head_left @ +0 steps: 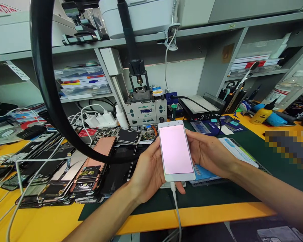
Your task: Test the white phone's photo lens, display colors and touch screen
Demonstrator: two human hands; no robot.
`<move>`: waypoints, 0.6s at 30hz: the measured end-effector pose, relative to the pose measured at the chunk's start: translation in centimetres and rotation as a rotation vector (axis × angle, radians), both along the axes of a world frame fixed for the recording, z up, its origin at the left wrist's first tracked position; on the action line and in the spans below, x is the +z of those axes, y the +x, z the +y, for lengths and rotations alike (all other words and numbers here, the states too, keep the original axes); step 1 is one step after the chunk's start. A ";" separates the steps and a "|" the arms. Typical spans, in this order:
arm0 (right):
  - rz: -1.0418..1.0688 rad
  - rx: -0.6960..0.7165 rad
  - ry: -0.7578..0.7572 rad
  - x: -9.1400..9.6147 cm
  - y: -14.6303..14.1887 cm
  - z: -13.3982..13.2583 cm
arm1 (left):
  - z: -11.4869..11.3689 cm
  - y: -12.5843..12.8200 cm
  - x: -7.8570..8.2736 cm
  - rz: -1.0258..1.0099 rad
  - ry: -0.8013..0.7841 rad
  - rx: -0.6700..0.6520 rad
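Note:
A white smartphone (176, 151) is held up over the dark green mat, its screen lit a plain pale pink. My left hand (149, 171) grips its left edge, with some fingers behind it. Along the right edge my right hand (205, 151) holds it too, thumb near the top corner. A white charging cable (175, 201) is plugged into the bottom of the phone and hangs over the front edge of the bench. Behind my right forearm lies a blue packet (204, 173), partly covered.
Stacks of dismantled phones (93, 171) lie on the left. At the back stands a hot-air station (143, 112). A thick black hose (44, 84) loops across the left foreground. A yellow bottle (261, 114) and tools stand at the right.

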State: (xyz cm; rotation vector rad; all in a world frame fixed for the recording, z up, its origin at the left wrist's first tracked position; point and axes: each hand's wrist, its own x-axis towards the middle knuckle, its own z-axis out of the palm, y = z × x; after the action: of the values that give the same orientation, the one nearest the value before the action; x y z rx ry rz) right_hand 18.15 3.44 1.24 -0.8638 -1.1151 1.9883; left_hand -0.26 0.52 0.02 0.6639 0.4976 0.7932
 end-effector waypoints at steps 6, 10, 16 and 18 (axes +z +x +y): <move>0.000 0.000 -0.002 0.0 0.0 -0.1 | 0.0 0.0 -0.2 -0.007 -0.002 0.002; 0.000 0.007 0.014 -0.1 0.0 0.1 | 0.0 0.0 -0.2 0.000 -0.010 0.004; 0.003 0.009 0.015 -0.2 0.0 0.1 | -0.2 0.0 0.1 0.000 -0.003 0.015; 0.002 0.008 0.016 -0.1 0.1 0.1 | -0.3 0.0 0.2 0.002 -0.005 0.022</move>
State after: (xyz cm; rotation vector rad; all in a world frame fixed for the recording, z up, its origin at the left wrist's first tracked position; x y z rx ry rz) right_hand 18.21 3.51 1.09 -0.8503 -1.1335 1.9840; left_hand -0.23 0.26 0.24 0.6555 0.5092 0.8116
